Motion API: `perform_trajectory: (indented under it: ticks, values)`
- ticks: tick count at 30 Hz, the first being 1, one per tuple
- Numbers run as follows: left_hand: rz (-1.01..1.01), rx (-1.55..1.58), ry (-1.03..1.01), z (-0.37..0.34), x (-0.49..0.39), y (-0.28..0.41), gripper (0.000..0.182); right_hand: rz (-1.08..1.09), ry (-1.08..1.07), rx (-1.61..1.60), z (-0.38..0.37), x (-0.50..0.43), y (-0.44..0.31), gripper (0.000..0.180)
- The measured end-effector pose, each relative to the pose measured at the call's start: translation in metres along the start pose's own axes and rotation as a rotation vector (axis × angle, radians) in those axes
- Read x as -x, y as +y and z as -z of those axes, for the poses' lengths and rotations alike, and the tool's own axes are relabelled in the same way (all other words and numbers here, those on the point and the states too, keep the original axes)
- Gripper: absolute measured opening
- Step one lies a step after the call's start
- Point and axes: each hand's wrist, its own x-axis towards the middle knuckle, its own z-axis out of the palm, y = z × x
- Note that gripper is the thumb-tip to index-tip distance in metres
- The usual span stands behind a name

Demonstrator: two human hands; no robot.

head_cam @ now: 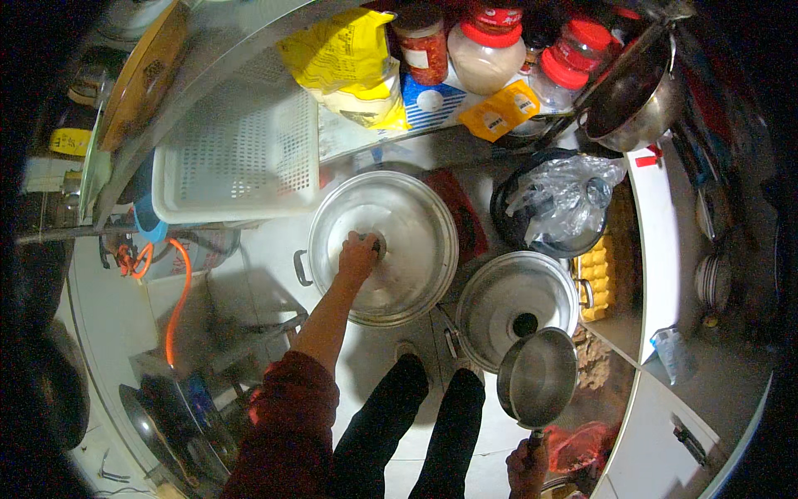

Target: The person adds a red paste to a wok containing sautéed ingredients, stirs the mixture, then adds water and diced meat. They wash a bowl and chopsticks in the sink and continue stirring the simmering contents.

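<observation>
In the head view, my left hand (360,254) grips the dark lid knob at the middle of a large round metal pot lid (405,287); the lid covers a wide pot with a side handle, so what is inside is hidden. At the lower right my right hand (527,465) holds the handle of a small metal pan (537,377). This pan overlaps the near edge of a second round metal lid (492,293) with a black knob, which lies on a handled pot to the right of the large one.
A white perforated plastic basket (237,156) is at the upper left, near an orange hose (181,299). Jars with red caps (486,56) and a yellow bag (349,62) stand on the back shelf. A clear plastic bag (555,193) lies on a black pan at the right, beside yellow egg trays (595,274).
</observation>
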Motion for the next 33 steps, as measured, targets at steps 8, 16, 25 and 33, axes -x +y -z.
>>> perform_trajectory:
  ticks: [8,16,25,33]
  values:
    - [0.014,0.081,-0.003,0.0,0.001,-0.005,0.04,0.053,-0.164,0.055,-0.009,-0.001,-0.009,0.013]
    - [-0.082,0.105,0.145,0.021,0.16,-0.019,0.058,0.123,-0.48,0.249,-0.085,0.027,-0.034,0.027]
    - [0.469,0.519,-0.315,0.084,0.471,-0.011,0.045,0.066,-0.995,0.41,-0.353,0.133,-0.059,0.037]
    - [0.898,0.792,-0.085,0.114,0.651,0.036,0.039,0.327,-1.295,0.669,-0.628,0.157,0.062,0.015]
